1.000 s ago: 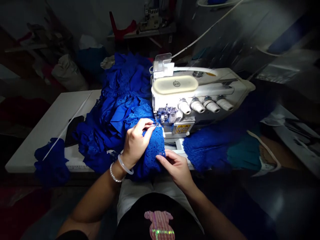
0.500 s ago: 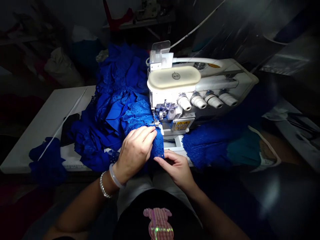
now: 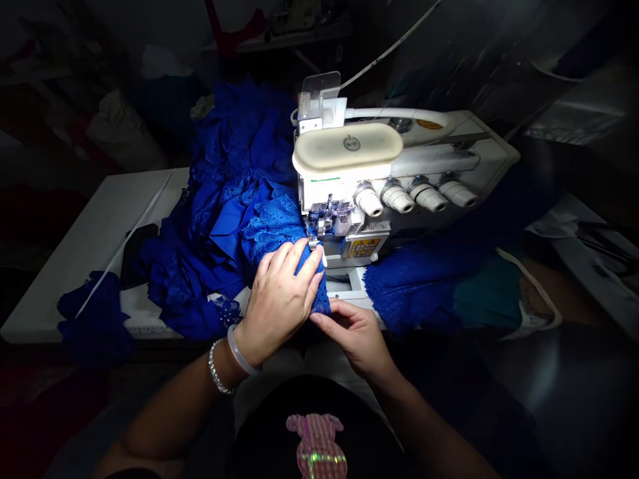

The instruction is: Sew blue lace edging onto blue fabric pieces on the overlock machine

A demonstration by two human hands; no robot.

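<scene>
My left hand (image 3: 279,299) lies over a strip of royal-blue eyelet lace (image 3: 317,293), its fingertips pressing the cloth just in front of the steel presser foot (image 3: 329,216) of a white overlock sewing machine (image 3: 349,174). My right hand (image 3: 357,336) pinches the lower end of the same lace between thumb and fingers, close to my left hand. The needle area is partly hidden by the lace and my fingers. My left wrist wears a pale bangle (image 3: 240,350) and a beaded bracelet (image 3: 217,367).
A large heap of blue lace fabric (image 3: 224,226) lies left of the machine on a white table (image 3: 114,233). More blue lace (image 3: 424,286) and teal cloth (image 3: 486,299) lie to the right. Shelves with another sewing machine (image 3: 294,13) stand behind.
My left hand has slid right and forward, covering more of the lace by the presser foot. The machine appears higher in the view as my head shifts.
</scene>
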